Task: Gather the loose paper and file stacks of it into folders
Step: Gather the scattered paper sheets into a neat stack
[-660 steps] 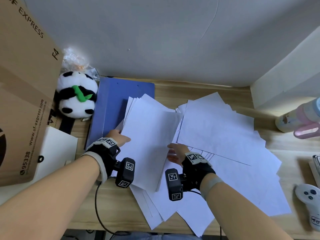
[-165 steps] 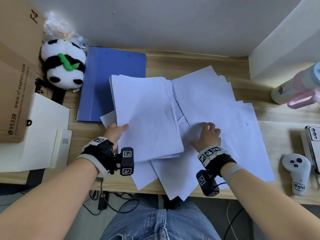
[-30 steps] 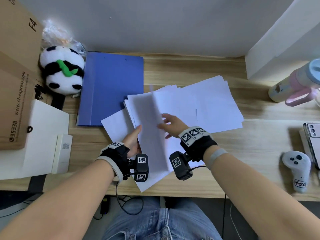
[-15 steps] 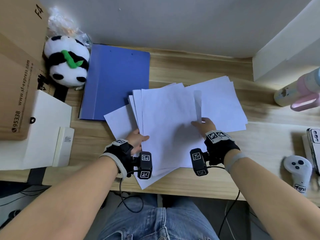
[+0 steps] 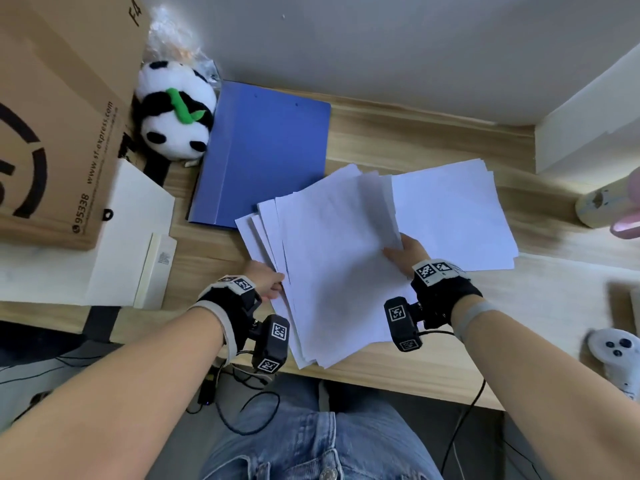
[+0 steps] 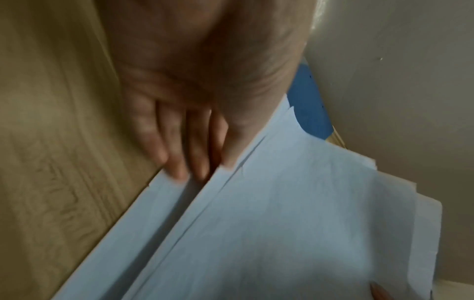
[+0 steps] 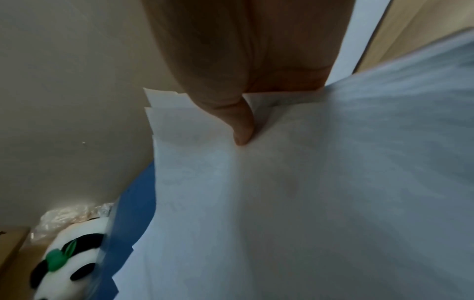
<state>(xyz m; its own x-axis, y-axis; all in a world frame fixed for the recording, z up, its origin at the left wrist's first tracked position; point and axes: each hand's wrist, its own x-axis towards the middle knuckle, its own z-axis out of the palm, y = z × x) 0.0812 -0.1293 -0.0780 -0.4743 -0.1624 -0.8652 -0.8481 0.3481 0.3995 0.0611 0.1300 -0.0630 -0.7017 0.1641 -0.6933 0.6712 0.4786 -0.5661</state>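
I hold a fanned stack of white paper (image 5: 332,265) just above the wooden desk (image 5: 433,375). My left hand (image 5: 266,282) grips its left edge; in the left wrist view the fingers (image 6: 177,154) lie straight between the sheets (image 6: 282,223). My right hand (image 5: 401,251) pinches the right edge, with the thumb (image 7: 241,125) pressed on top of the paper (image 7: 282,203) and the fingers hidden beneath. A second pile of paper (image 5: 450,216) lies flat to the right. The shut blue folder (image 5: 266,150) lies behind the stack at the left, also showing as the folder (image 6: 310,105) and the folder (image 7: 133,203).
A panda plush (image 5: 173,123) and a cardboard box (image 5: 52,116) stand at the far left, with a white box (image 5: 128,237) in front of them. A pink and white bottle (image 5: 609,202) and a white controller (image 5: 620,355) sit at the right edge. My knees are under the desk.
The stack has turned so that its far end leans to the right. My right hand has slid a little further up its right edge. Both hands keep their hold.
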